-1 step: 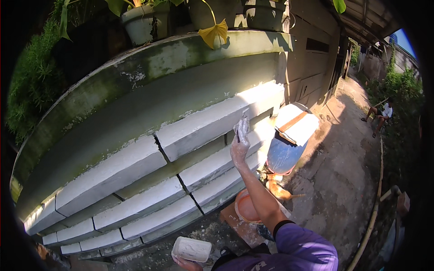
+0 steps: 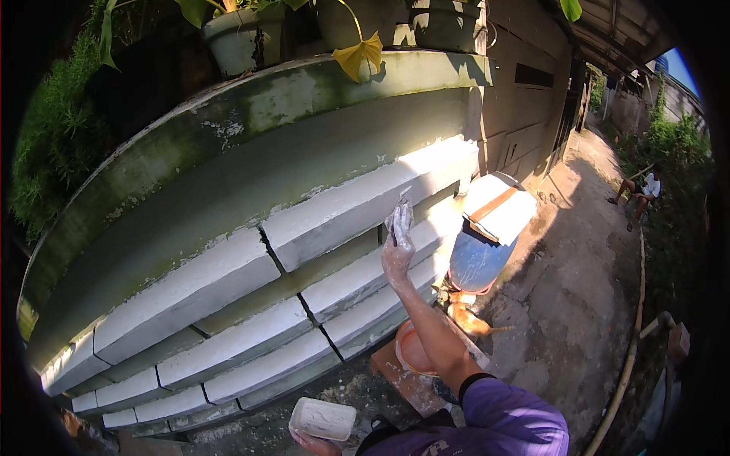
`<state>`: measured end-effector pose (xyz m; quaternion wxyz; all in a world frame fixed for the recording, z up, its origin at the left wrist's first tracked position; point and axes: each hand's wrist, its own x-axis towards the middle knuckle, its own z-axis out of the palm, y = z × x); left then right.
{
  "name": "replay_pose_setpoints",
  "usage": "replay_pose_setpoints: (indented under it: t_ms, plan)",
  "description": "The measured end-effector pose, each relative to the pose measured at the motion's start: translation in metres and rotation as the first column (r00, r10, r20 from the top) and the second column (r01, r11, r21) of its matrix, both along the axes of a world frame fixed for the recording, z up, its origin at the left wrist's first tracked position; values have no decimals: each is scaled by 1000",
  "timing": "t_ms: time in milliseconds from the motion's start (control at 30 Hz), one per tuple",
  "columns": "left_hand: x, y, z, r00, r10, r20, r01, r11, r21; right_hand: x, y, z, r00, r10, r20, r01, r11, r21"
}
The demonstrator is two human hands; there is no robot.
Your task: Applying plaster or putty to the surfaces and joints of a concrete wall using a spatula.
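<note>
My left hand (image 2: 315, 444), low in the view, is closed on the rim of a white rectangular tub (image 2: 351, 424) holding white paste. My right arm reaches up and forward to the wall. My white-smeared right hand (image 2: 399, 247) is closed, its fingers pressed together near the front face of the upper white block band (image 2: 342, 209). What those fingers hold, if anything, is hidden by the hand and the paste. A grey wet-looking smear (image 2: 405, 195) shows on the band just above the fingertips. Below, more white raised blocks (image 2: 236, 342) run in rows, parted by dark grooves.
Potted plants (image 2: 243, 42) stand on the mossy wall ledge (image 2: 296, 99). Right of the wall are a blue barrel (image 2: 477, 262) with a pale cover, an orange cat (image 2: 468, 321) and an orange basin (image 2: 414, 349). A person (image 2: 646, 194) sits farther down the path, beside a long pipe (image 2: 633, 349).
My right hand has shifted slightly left and down along the block band. The left hand and the tub stay where they were.
</note>
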<state>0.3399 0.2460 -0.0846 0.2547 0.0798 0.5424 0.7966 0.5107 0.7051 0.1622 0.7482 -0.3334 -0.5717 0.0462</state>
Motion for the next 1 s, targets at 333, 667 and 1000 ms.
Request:
replay_pose_setpoints:
  t_ms: [333,667,1000]
  plan:
    - [1,-1,1,1000,-1,-3,1,1000,-9,-42,-146,-31,801,415,432,-503,857,109]
    - [-3,-16,-6,999,47,-2,-47,999,-19,113,33,11,919,-389,63,390,876,-283]
    - [-5,-22,-16,994,104,-38,-106,992,-64,-6,-13,17,994,-17,-111,16,1000,-9]
